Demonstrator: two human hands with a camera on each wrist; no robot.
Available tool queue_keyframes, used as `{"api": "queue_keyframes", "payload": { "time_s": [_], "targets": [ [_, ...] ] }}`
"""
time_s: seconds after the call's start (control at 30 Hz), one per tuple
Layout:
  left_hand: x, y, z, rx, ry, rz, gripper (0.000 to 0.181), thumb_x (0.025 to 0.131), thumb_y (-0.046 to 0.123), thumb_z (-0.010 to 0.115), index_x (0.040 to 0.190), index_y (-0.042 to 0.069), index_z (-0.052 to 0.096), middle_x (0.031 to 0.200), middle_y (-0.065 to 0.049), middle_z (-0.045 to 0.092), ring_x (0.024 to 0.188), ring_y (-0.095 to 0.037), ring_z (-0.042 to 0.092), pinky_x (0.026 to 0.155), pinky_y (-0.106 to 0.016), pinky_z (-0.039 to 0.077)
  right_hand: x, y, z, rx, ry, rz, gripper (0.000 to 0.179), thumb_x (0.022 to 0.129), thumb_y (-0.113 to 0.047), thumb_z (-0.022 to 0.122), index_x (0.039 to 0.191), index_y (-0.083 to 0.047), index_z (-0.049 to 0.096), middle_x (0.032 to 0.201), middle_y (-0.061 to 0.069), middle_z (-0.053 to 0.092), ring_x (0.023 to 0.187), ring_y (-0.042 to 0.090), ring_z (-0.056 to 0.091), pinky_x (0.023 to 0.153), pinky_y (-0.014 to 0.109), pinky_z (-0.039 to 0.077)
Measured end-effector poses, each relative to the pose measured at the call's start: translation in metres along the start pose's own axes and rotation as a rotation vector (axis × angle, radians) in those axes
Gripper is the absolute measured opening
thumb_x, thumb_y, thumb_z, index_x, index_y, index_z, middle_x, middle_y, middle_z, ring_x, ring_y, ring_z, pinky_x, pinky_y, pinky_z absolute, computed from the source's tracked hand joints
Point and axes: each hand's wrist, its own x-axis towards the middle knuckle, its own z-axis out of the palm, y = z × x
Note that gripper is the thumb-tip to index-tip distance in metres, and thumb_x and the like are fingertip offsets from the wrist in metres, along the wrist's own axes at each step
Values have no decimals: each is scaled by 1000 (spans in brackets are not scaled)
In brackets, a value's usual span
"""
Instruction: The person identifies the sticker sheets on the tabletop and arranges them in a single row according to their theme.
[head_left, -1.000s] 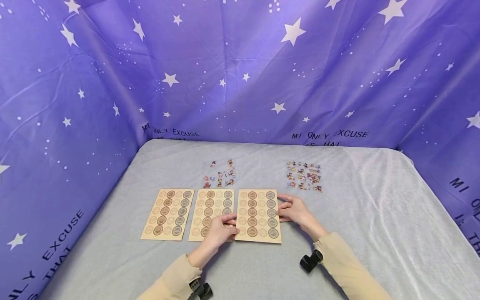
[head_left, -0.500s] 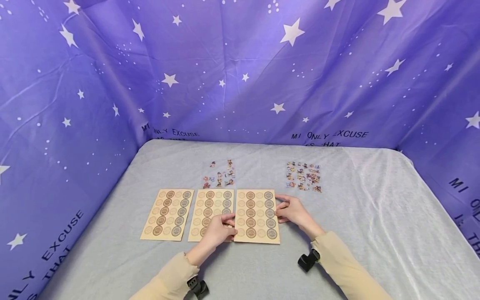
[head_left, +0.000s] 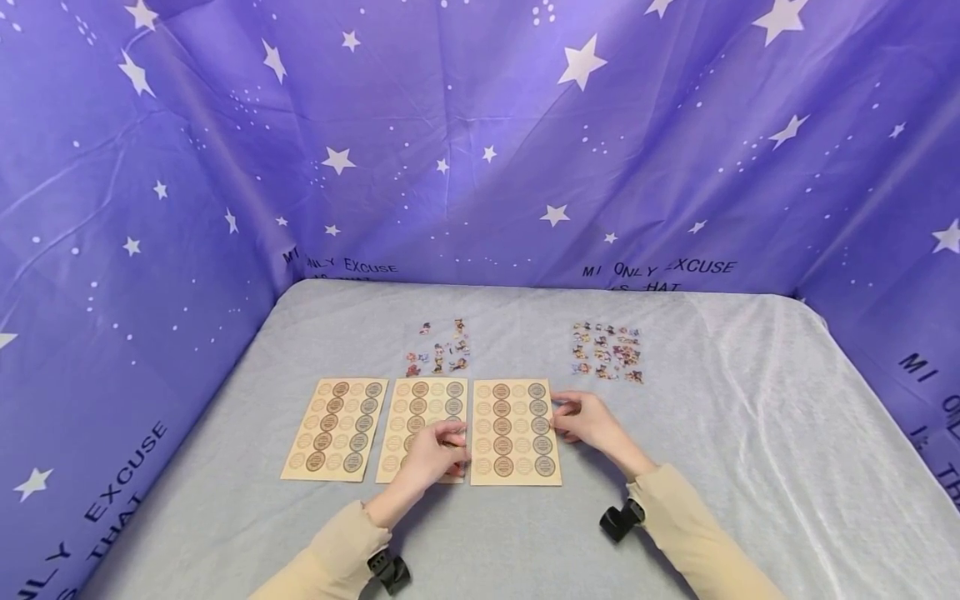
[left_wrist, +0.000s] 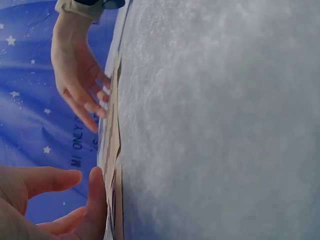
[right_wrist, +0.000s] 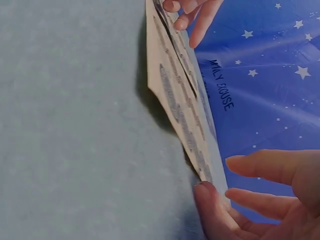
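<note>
Three cream sheets of round stickers lie in a row on the table. My left hand [head_left: 431, 457] is over the lower right part of the middle sheet [head_left: 405, 404], close to the left edge of the right sheet [head_left: 516, 432]; its thumb and fingers stand apart in the left wrist view. At the opposite edge of that right sheet is my right hand [head_left: 588, 419]. In the right wrist view its thumb [right_wrist: 207, 197] meets or nearly meets the sheet's edge, with the other fingers spread away. Furthest left lies the third sheet [head_left: 335, 429], untouched.
Behind the row are two clear sheets of small cartoon stickers, one at centre left [head_left: 438, 346] and a fuller one [head_left: 609, 353] to the right. A grey cloth covers the table [head_left: 712, 400]. Purple star-printed curtains [head_left: 450, 125] rise along the back and both sides.
The right sheet has shifted slightly left. My left hand has released its edge and drawn a little to the left; my right hand stays beside the right edge, its fingers looser.
</note>
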Motion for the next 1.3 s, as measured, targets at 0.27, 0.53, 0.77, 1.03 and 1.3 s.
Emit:
{"api": "queue_keyframes", "payload": {
  "time_s": [0.27,0.53,0.77,1.03,1.3],
  "targets": [
    [5,-2,-16,-10,62,31,36,74,-4,54,109,-8,56,72,-4,60,50,-9,55,42,-20,43,-4,-4,-6,-15,-43,-68,42,79,1,56,118,14,47,85,18,61,64,19,59,57,32,54],
    [15,1,-31,-35,81,63,36,73,-7,51,109,-9,57,76,-7,61,60,-18,60,57,-28,53,4,-11,-2,21,-99,-62,41,80,0,55,118,12,47,89,19,61,73,24,61,64,33,54],
    [24,3,-42,-30,104,107,35,74,-8,50,108,-10,57,80,-13,61,65,-22,60,60,-31,53,15,-17,4,54,-109,-43,41,80,-2,55,118,10,49,97,21,60,78,24,61,68,33,53],
    [35,5,-53,-17,115,101,34,76,-6,52,110,-11,55,88,-21,62,67,-19,60,63,-30,53,29,-25,13,62,-124,-22,41,80,-2,53,120,8,49,97,21,59,77,25,61,69,33,53],
    [48,10,-69,15,120,69,34,81,0,53,114,-8,54,90,-18,60,67,-14,60,66,-28,53,42,-35,22,65,-115,-25,39,80,-1,52,119,5,51,100,21,57,78,26,60,70,33,53]
  ]
}}
